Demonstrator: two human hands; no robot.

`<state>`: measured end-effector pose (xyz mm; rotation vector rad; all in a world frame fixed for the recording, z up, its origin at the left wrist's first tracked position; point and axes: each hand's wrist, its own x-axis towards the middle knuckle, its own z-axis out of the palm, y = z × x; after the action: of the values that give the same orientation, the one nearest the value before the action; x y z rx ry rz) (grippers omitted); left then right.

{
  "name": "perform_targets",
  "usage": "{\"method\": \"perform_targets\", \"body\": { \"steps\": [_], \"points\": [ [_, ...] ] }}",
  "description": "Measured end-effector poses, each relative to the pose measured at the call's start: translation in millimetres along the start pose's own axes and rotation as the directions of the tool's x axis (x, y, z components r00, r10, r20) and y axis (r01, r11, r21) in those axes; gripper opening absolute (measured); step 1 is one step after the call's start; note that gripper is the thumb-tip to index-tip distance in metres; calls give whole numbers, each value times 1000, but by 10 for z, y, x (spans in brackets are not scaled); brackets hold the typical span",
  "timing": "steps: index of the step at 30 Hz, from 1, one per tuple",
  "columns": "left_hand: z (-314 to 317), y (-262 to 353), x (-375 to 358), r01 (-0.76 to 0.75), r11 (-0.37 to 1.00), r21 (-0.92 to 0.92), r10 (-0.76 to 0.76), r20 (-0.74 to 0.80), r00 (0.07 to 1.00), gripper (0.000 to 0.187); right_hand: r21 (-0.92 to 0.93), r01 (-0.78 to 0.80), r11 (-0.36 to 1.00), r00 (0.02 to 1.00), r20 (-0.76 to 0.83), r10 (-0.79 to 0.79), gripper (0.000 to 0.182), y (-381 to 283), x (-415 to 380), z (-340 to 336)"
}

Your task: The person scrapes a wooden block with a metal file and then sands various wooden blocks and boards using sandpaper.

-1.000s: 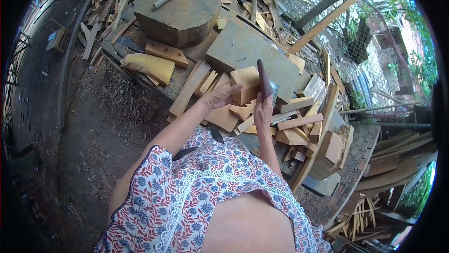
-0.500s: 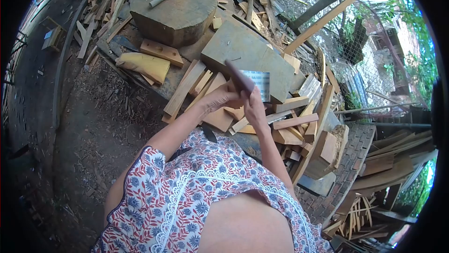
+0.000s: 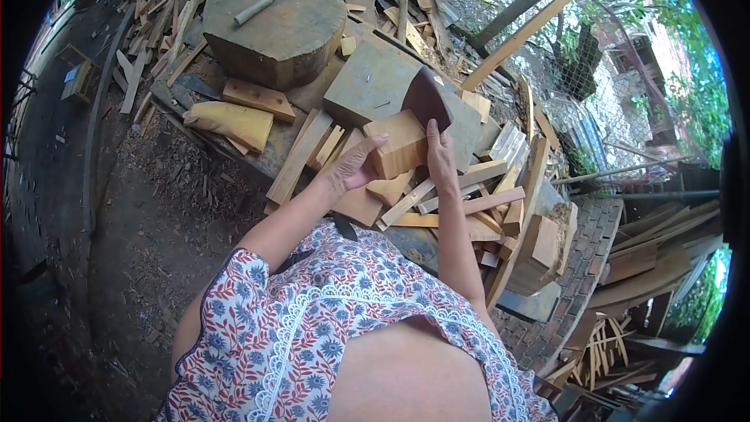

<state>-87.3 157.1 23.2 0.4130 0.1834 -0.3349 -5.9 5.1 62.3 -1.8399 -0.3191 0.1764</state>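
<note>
Hands: left hand (image 3: 349, 168) steadies wood block (image 3: 398, 145), right hand (image 3: 441, 158) grips cleaver (image 3: 427, 99).

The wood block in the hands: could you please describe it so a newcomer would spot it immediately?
Start at the big round stump, then drop to the grey slab. Just below it, the wood block sits between the left hand and right hand: pale, chunky and squarish, unlike the thin offcuts around it.
</note>
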Motion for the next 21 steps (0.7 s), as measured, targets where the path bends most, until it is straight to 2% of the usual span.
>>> {"method": "perform_targets", "body": {
  "steps": [1, 3, 5, 7, 8, 9, 11, 12, 13, 14, 15, 17, 18, 19, 20, 21],
  "points": [
    [-16, -9, 11, 0, 1000, -2, 0, 1, 1000, 74, -2, -1, 1000, 1000, 0, 1, 46, 37, -18, -32],
    [-40, 22, 19, -44, 993, -107, 46, 16, 999, 71, 0, -262, 965, 965, 12, 262, 47, 78, -118, -99],
    [-43, 51, 31, -68, 988, -141, 69, 0, 998, 70, -1, -304, 953, 952, -18, 304, 47, 118, -271, -103],
    [-48, 52, 49, -94, 981, -169, 92, -19, 996, 69, 122, -92, 988, 981, -162, 111, 44, 72, -399, -13],
    [-65, 13, 91, -120, 962, -245, 114, -39, 993, 68, 65, -35, 997, 965, -258, 51, 40, 34, -430, 41],
    [-86, -25, 148, -145, 938, -316, 133, -58, 989, 67, 68, -34, 997, 964, -261, 51, 40, -67, -482, 133],
    [-213, -112, 344, -176, 943, -284, 179, -16, 984, 66, -235, 94, 967, 995, -17, -101, 32, -217, -600, 283],
    [-125, -82, 349, -212, 943, -256, 226, 26, 974, 65, -510, 349, 786, 934, 124, -335, 36, -193, -595, 308],
    [-47, -89, 297, -239, 950, -200, 241, -16, 970, 50, -689, 553, 468, 812, 323, -486, 41, -153, -569, 325],
    [3, -47, 236, -214, 950, -229, 214, -24, 976, 50, -615, 512, 600, 853, 279, -441, 43, -121, -515, 298],
    [55, 4, 180, -193, 946, -260, 191, -32, 981, 50, -624, 462, 630, 869, 177, -462, 37, -93, -430, 272],
    [135, 5, 79, -182, 956, -230, 171, -66, 983, 60, -661, 224, 716, 946, -31, -324, 31, 101, -204, 109],
    [123, -19, 72, -164, 948, -274, 137, -112, 984, 65, -473, 38, 880, 979, -158, -127, 33, 83, -154, 24],
    [118, -43, 63, -165, 948, -271, 140, -108, 984, 65, -242, -148, 959, 969, -231, 91, 38, 64, -113, -29],
    [118, -59, 61, -174, 942, -286, 145, -121, 982, 67, -102, -123, 987, 959, -269, 92, 49, 47, -153, -70],
    [153, -42, 57, -185, 935, -303, 151, -134, 979, 69, -103, -113, 988, 961, -265, 83, 49, 64, -185, -69]
  ]
}}
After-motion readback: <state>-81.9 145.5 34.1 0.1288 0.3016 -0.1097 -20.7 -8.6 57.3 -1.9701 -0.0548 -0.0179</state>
